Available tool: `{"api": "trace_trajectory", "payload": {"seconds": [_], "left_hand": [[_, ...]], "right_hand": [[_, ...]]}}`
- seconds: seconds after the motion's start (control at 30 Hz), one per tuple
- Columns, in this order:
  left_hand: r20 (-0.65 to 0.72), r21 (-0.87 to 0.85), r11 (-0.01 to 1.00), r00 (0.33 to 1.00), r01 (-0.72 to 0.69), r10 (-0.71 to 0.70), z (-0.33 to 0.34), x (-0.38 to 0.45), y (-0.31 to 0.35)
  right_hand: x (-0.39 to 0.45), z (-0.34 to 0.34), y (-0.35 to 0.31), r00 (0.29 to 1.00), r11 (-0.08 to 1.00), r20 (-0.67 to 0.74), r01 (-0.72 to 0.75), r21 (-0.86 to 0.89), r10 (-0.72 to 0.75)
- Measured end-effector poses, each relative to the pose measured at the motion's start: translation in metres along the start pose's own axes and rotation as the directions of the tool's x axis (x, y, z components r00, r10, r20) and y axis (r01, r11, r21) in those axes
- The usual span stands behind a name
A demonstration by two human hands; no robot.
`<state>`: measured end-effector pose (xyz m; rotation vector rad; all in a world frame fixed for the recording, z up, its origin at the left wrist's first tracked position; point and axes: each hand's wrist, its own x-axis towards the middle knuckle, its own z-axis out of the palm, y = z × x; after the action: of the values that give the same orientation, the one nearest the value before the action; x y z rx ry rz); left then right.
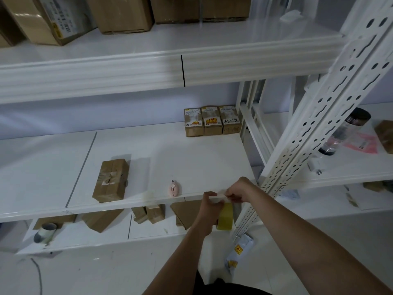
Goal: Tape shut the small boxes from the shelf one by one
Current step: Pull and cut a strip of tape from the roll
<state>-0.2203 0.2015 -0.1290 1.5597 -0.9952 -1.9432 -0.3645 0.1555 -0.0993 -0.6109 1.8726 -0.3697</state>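
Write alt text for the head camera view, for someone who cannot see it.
Two hands, left hand and right hand, pull a strip off a yellowish tape roll at the front edge of a white shelf. On the shelf lie one small brown box, a pink cutter and three labelled boxes at the back.

Looked like a stockroom: white slotted-steel shelving (314, 128) held brown cardboard cartons (119, 13) and small labelled parcels (212, 122).

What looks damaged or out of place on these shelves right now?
The brown box lying on the middle shelf has torn tape and a ragged gap along its top seam. On the floor, a crumpled grey parcel lies beside the upright.
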Motion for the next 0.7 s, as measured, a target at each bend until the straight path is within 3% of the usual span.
{"api": "trace_trajectory", "payload": {"seconds": [0.13,0.27,0.47,0.7], "left_hand": [[-0.003,0.003,1.0,1.0,0.006,-0.006,-0.004,-0.002,-0.001],[0.062,-0.043,0.999,0.998,0.0,0.003,-0.008,-0.003,-0.002],[0.104,-0.135,0.991,0.995,0.014,0.0,-0.01,0.0,0.008],[0.16,-0.093,0.995,0.987,0.025,-0.01,-0.013,0.002,0.012]], "right_hand": [[-0.01,-0.001,-0.001,0.999,0.999,0.032,0.043,-0.031,-0.042],[-0.014,-0.005,-0.008,0.986,0.984,-0.033,0.163,-0.077,-0.166],[-0.021,-0.003,-0.015,0.906,0.908,-0.125,0.383,-0.168,-0.405],[-0.019,-0.002,-0.008,0.857,0.86,-0.114,0.483,-0.166,-0.503]]}}
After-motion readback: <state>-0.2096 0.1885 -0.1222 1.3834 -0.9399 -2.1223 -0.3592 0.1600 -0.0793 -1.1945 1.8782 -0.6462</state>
